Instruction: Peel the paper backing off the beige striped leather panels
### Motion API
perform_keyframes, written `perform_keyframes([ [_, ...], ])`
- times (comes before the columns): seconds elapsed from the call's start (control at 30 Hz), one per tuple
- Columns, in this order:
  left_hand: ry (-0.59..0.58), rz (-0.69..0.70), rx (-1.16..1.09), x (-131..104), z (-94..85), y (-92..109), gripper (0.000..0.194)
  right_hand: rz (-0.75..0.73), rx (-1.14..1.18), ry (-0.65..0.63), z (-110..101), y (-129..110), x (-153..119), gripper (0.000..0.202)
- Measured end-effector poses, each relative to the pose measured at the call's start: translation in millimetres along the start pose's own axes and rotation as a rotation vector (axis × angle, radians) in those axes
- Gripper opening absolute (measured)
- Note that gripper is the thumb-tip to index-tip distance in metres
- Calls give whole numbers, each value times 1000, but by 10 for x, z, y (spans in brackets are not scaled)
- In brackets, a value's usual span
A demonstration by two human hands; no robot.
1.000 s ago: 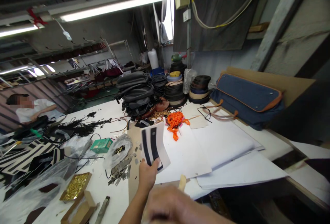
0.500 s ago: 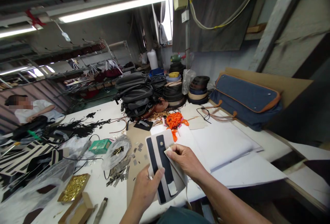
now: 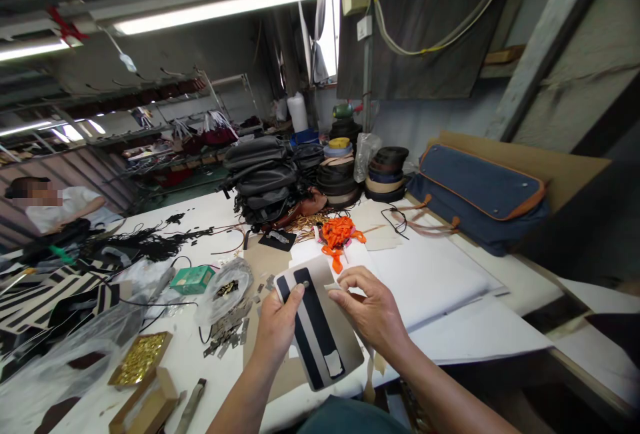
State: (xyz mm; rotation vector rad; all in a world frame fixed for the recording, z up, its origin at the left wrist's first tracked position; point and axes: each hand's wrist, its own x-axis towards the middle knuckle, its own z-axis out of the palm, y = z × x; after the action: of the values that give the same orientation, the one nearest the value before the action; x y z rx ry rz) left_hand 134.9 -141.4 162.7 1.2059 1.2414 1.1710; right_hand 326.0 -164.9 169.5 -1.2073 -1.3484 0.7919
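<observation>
My left hand (image 3: 276,327) grips the upper left edge of a flat grey-beige panel (image 3: 345,334), its thumb pressed on the front. Two dark strips (image 3: 320,317) run lengthwise down the panel. Near the top of one strip is a small round metal stud (image 3: 307,284), and a torn-edged white patch (image 3: 333,363) covers its lower end. Over the panel's upper right edge, my right hand (image 3: 373,307) pinches a small pale scrap (image 3: 331,286) between thumb and fingers. What the scrap is made of I cannot make out.
Left of the hands lie flat metal plates (image 3: 230,327), a box of gold-coloured pieces (image 3: 140,359) and a green box (image 3: 192,281). Ahead are an orange bundle (image 3: 340,234) and stacked black bags (image 3: 265,177). A blue bag (image 3: 480,184) stands right. A co-worker (image 3: 70,207) sits far left.
My left thumb has moved up the panel, towards the stud. My right hand has shifted slightly right, off the dark strip, with the pale scrap still pinched.
</observation>
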Motion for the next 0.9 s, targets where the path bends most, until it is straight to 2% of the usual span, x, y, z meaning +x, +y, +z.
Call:
perform_keyframes([
  [0.13, -41, -29, 59, 34, -2, -36, 48, 151, 11, -158, 75, -20, -3, 33],
  [0.37, -181, -87, -88, -12, 54, 25, 51, 207, 7, -159, 147, 19, 124, 37],
  [0.53, -126, -16, -31, 6, 50, 64, 36, 192, -34, -160, 195, -5, 122, 35],
  [0.73, -36, 13, 111, 95, -35, 29, 35, 138, -143, -287, 205, -29, 144, 21],
  [0.9, -45, 8, 125, 127, -62, 4, 35, 97, -215, -307, 237, 4, 143, 34],
])
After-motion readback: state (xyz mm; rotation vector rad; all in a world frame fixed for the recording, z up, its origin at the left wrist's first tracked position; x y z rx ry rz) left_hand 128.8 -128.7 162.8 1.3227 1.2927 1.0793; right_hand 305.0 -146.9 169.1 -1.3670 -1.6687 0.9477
